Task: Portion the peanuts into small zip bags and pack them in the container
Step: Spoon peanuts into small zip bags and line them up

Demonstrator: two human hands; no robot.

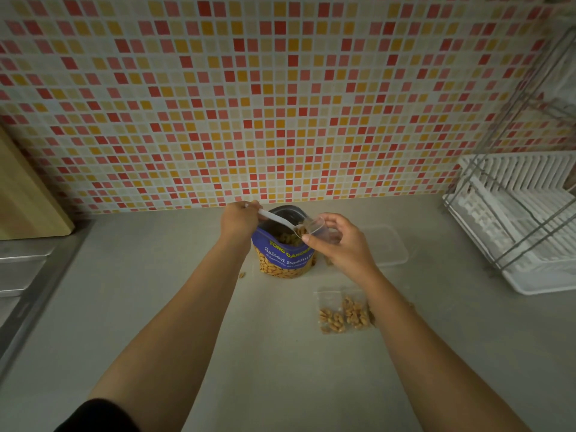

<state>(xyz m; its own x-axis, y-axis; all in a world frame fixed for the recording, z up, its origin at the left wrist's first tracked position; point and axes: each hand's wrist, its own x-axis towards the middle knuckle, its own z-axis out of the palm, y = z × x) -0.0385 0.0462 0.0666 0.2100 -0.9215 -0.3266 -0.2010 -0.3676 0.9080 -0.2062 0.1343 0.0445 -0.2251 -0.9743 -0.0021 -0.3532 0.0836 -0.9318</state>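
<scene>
Sleeve (103, 414) btm-L; spoon (277, 220) at zip bag (322, 229)

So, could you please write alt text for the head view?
A left hand tips a spoon of peanuts into a small zip bag held by the right hand, above an open peanut bag. Filled bags and a clear container sit on the counter.

Blue peanut bag (285, 255), white spoon (276, 218), red-orange-cream mosaic wall tiles (280, 98), white rack (517, 219).
</scene>
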